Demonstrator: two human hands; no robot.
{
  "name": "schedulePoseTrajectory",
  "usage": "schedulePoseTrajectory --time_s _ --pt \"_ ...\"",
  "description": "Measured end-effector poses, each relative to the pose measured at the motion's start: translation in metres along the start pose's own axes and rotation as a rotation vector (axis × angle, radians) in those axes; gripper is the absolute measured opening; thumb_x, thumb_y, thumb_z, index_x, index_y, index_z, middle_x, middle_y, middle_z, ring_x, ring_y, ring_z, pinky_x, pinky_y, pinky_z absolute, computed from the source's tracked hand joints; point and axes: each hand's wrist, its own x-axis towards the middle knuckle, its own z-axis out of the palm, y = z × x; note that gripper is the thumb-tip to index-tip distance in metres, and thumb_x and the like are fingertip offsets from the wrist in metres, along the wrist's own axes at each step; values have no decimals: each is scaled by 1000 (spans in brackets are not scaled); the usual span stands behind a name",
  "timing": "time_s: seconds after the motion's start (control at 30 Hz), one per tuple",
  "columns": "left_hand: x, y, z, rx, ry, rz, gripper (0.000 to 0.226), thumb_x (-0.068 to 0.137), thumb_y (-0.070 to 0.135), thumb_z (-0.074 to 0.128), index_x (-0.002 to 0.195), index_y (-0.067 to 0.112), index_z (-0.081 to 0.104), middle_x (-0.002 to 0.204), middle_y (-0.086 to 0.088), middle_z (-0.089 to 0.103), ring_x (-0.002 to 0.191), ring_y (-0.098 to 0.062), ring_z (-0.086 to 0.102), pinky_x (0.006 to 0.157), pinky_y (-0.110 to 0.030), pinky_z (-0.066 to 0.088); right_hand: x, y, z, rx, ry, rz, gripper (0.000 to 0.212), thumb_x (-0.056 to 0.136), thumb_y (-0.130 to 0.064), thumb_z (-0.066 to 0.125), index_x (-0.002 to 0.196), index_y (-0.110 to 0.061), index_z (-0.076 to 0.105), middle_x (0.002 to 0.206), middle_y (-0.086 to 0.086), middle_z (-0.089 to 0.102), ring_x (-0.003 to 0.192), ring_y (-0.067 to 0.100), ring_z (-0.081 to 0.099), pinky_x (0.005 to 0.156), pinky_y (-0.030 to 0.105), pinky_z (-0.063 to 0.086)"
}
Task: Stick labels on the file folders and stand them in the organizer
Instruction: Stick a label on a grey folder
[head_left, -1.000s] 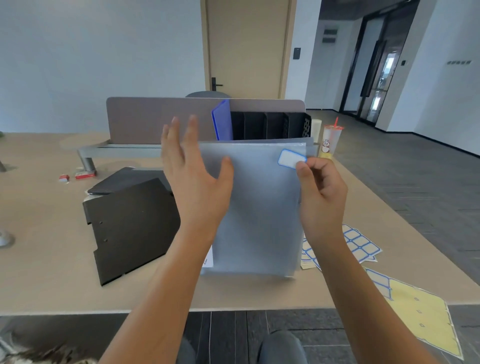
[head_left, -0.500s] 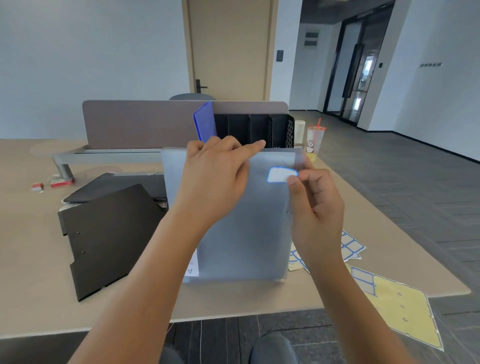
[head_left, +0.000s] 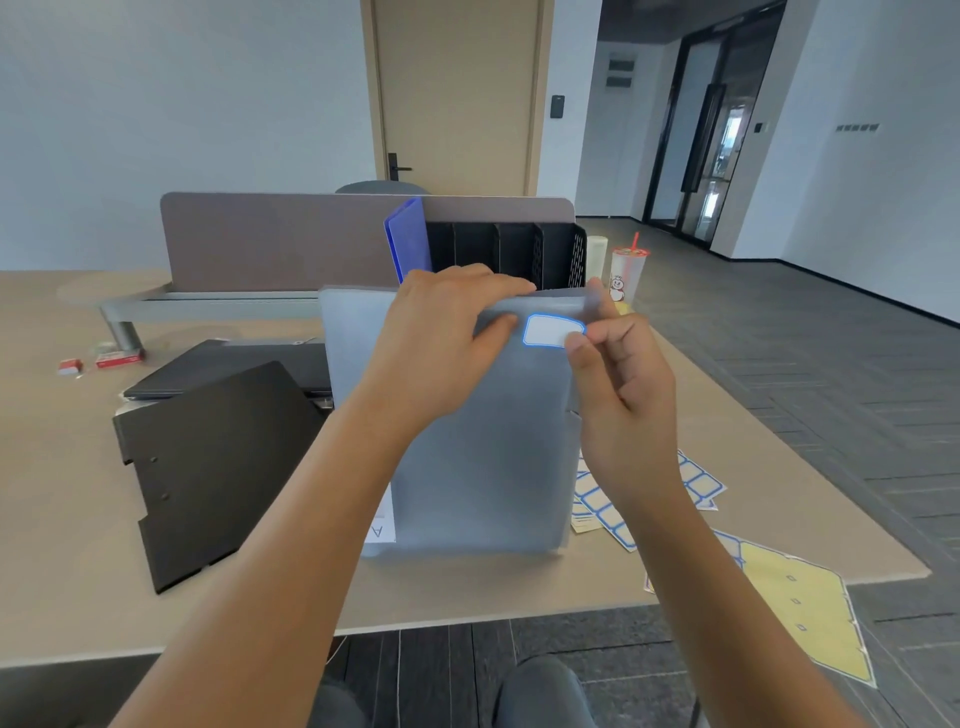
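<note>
You are holding the translucent grey plastic file folder (head_left: 483, 441) upright on the bench (head_left: 78, 545), its bottom edge resting near the front edge. Your left hand (head_left: 441, 353) is gripping the folder's top edge, fingers curled over it and thumb on the near face. Your right hand (head_left: 618, 384) is pinching the white, blue-bordered rectangular label (head_left: 550, 330) by its right end, thumb and forefinger closed on it; the label is lying against the folder's upper right corner.

Step in hand, as judged: sticking the label on this folder. How much of it is already adhering cannot be told. The next move is likely calling for pressing the label flat from left to right, letting go of its end, then standing the folder in the black slotted plastic organizer (head_left: 519, 254) behind it. A blue plastic folder (head_left: 408, 239) is already standing in the organizer's leftmost slot; the other slots are looking free.

The bench is a pale beige top with a grey divider screen (head_left: 270, 239) across it. Sheets of blue-bordered labels (head_left: 696, 480) and a yellow backing sheet (head_left: 805, 613) are lying at right, a black flat folder (head_left: 208, 467) at left, and a clear drink cup with a red straw (head_left: 626, 273) is standing beside the organizer. The room is an office with a beige door (head_left: 457, 93) and dark glass doors (head_left: 711, 150).
</note>
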Motion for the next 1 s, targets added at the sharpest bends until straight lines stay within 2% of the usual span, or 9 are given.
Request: schedulePoseTrajectory --time_s 0.1,0.2,0.27,0.33,0.37,0.43,0.57,0.7,1.0 --pt "3 2 3 -56 15 -47 23 90 20 67 111 28 73 108 16 73 99 -6 61 93 -40 46 2 -1 -3 27 -5 17 7 107 0 55 99 1 55 145 0 62 151 6 42 102 12 41" --pt "7 1 4 -126 20 -116 19 89 19 69 104 29 75 100 19 74 95 -5 65 88 -37 52 3 1 -11 19 0 20 9 107 -3 56 98 -4 57 140 -1 67 145 6 50 105 23 46" --pt "8 2 4 -138 18 -140 19 89 18 69 103 29 76 99 19 74 95 -4 65 86 -32 53 4 1 -16 -61 37 28 10 106 -8 60 95 -9 59 125 -4 74 118 1 66 94 26 50" --pt "8 4 5 -129 22 -145 19 90 18 68 103 29 77 100 19 75 97 -3 65 87 -29 52 6 2 -19 -156 66 40 10 103 -10 65 94 -9 63 104 -6 75 84 -4 65 78 16 46" --pt "8 6 4 -123 26 -146 20 91 18 68 103 30 77 100 19 75 97 -3 64 87 -28 52 7 3 -20 -188 73 49 9 102 -11 67 94 -9 65 97 -5 74 77 -4 63 74 12 44" --pt "8 7 5 -115 27 -147 20 91 18 67 103 30 77 100 19 75 94 -3 64 85 -27 51 10 3 -20 -222 91 73 8 101 -12 69 93 -10 68 90 -6 73 76 -4 64 71 9 44" --pt "7 8 4 -115 11 -143 28 92 16 64 108 36 77 101 21 75 80 5 60 72 -16 45 16 2 -17 -234 132 96 11 100 -16 70 90 -14 70 83 -4 73 73 5 65 71 17 49" --pt "6 11 6 -127 21 -113 34 91 14 59 109 37 76 104 18 75 93 -6 66 84 -32 53 19 1 -14 -236 153 97 11 99 -16 71 89 -13 71 80 -7 71 70 2 64 69 15 47" --pt "8 17 10 -150 7 -151 36 88 7 55 104 32 77 97 17 75 87 -7 66 75 -34 56 19 0 -16 -208 166 102 11 99 -15 70 88 -15 71 82 1 75 76 16 70 74 27 57"
